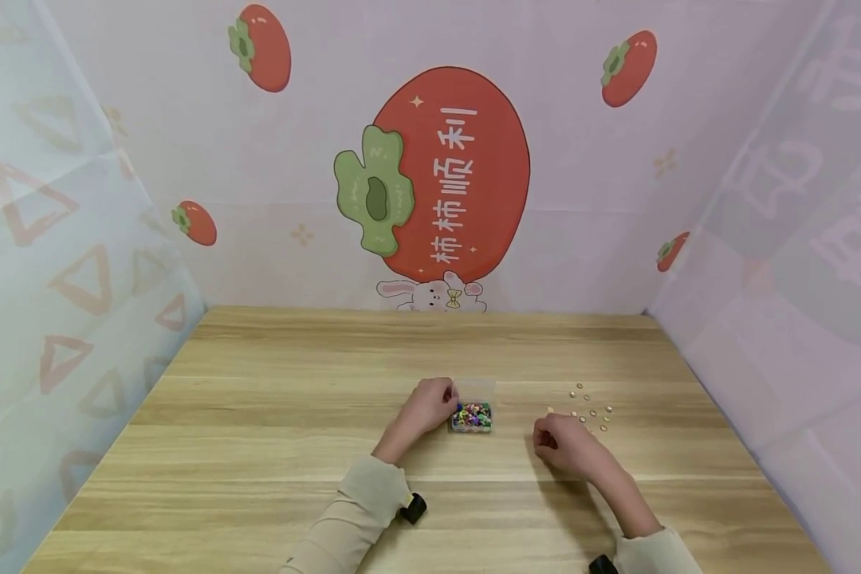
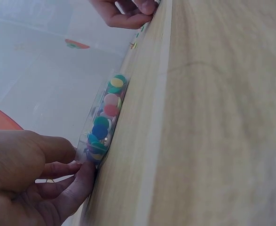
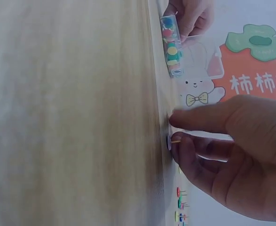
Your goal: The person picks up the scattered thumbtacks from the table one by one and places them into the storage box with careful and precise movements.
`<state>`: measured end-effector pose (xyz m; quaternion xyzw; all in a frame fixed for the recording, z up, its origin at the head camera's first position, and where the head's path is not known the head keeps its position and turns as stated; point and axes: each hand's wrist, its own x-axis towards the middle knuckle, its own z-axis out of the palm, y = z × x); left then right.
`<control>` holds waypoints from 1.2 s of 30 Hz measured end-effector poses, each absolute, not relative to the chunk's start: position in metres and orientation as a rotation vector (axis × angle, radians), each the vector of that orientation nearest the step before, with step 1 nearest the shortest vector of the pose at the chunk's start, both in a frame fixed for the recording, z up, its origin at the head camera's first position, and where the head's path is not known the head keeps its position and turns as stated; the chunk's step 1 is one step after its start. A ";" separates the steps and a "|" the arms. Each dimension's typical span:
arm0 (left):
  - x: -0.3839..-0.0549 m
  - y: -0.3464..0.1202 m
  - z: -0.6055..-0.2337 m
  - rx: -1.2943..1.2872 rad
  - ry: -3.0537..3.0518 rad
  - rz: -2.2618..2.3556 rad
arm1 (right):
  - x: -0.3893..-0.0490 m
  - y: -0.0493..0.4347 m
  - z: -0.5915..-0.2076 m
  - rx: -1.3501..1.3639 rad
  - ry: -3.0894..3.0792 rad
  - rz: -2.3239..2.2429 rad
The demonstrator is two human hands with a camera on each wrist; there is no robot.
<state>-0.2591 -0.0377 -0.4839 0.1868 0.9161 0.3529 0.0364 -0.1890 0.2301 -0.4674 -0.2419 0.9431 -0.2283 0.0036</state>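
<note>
A small clear plastic box (image 1: 471, 428) of colourful thumbtacks sits on the table, its transparent lid (image 1: 477, 389) folded back. My left hand (image 1: 433, 400) holds the box at its left end; in the left wrist view, thumb and fingers (image 2: 83, 181) meet at that end. To the right of the box, my right hand (image 1: 565, 442) is low over the table. A single thumbtack (image 3: 176, 141) stands pin up at its fingertips in the right wrist view. The thumb is apart from the forefinger, and the tack is not pinched between them.
Several loose thumbtacks (image 1: 592, 413) lie scattered on the wooden table (image 1: 330, 351), just beyond and right of my right hand. Printed fabric walls (image 1: 581, 199) enclose the table at the back and both sides.
</note>
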 end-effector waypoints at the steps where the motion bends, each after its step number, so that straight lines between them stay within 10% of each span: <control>1: -0.259 -0.038 -0.483 0.572 2.812 1.084 | -0.188 0.230 -0.467 -0.765 2.962 -0.713; 36: -0.260 -0.037 -0.481 0.547 2.816 1.054 | -0.171 0.245 -0.469 -0.825 2.917 -0.700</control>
